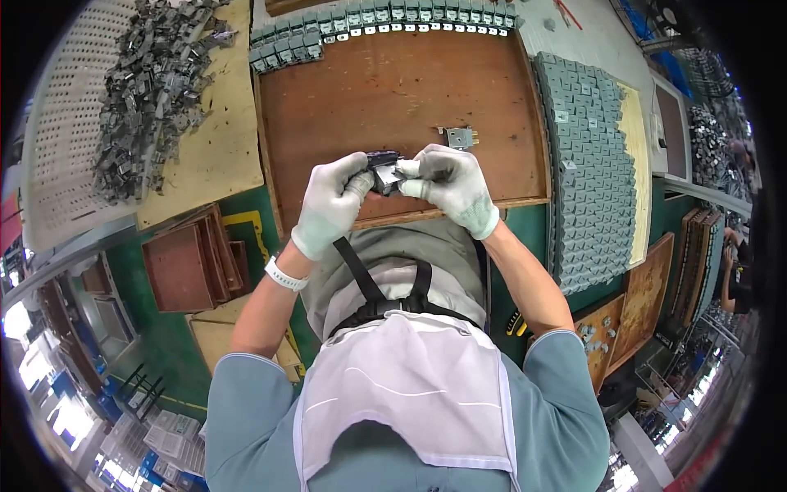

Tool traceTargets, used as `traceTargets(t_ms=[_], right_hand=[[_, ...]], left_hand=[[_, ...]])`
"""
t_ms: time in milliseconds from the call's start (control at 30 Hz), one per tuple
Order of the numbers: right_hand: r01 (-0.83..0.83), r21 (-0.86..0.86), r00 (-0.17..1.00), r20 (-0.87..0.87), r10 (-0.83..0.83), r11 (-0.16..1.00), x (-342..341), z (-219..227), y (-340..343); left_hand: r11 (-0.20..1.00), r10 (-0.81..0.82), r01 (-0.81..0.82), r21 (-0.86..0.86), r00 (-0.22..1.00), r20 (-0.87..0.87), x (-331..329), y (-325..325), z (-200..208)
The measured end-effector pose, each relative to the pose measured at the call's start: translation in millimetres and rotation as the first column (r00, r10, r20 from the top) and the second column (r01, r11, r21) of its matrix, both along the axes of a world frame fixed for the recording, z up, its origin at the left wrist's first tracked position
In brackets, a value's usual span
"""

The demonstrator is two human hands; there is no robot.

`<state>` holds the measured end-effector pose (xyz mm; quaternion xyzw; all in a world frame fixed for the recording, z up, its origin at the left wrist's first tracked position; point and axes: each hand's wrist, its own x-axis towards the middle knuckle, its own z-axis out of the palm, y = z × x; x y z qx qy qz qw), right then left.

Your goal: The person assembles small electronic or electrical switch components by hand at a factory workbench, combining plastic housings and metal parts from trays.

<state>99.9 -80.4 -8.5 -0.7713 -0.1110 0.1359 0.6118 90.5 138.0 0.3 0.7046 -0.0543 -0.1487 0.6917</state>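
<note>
Both my hands wear white gloves and meet over the near part of a brown wooden tray. My left hand (334, 197) is closed round the left side of a small dark and silver boxy metal part (384, 174). My right hand (452, 182) pinches the right side of the same part with thumb and fingertips. Its exact kind is hard to make out, since fingers cover much of it. Just beyond my right hand, a loose grey metal part (461, 138) with brass-coloured prongs lies on the tray (344, 90).
Rows of grey boxy parts (381, 15) line the tray's far edge. To the right stands a dense block of grey parts (592, 172); to the left, a heap of loose metal pieces (152, 98) lies beside a yellowish board (221, 123). Wooden trays (184, 266) are stacked low at the left.
</note>
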Motion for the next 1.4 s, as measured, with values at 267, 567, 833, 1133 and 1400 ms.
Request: traceTargets(t_ms=[267, 567, 833, 1133, 1400], right_hand=[[0.119, 0.048, 0.991, -0.072, -0.115, 0.992, -12, 11, -3], [-0.025, 0.078, 0.991, -0.132, 0.035, 0.997, 2, 10, -12], [-0.048, 0.038, 0.994, -0.093, 0.052, 0.998, 43, 5, 40], [0.345, -0.574, 0.831, 0.554, 0.042, 0.742, 163, -18, 89], [0.298, -0.783, 0.887, 0.438, 0.144, 0.546, 182, -33, 116]], left_hand=[[0.989, -0.064, 0.045, -0.14, 0.989, -0.133, 4, 2, 0], [0.998, 0.053, -0.053, 0.015, 0.999, 0.002, -15, -21, -19], [0.881, 0.469, -0.457, -0.123, 0.878, 0.098, 20, -18, -35], [0.833, 0.547, -0.552, 0.028, 0.831, 0.1, 37, 51, -31], [0.876, 0.425, -0.459, 0.147, 0.88, 0.213, 16, 52, -26]])
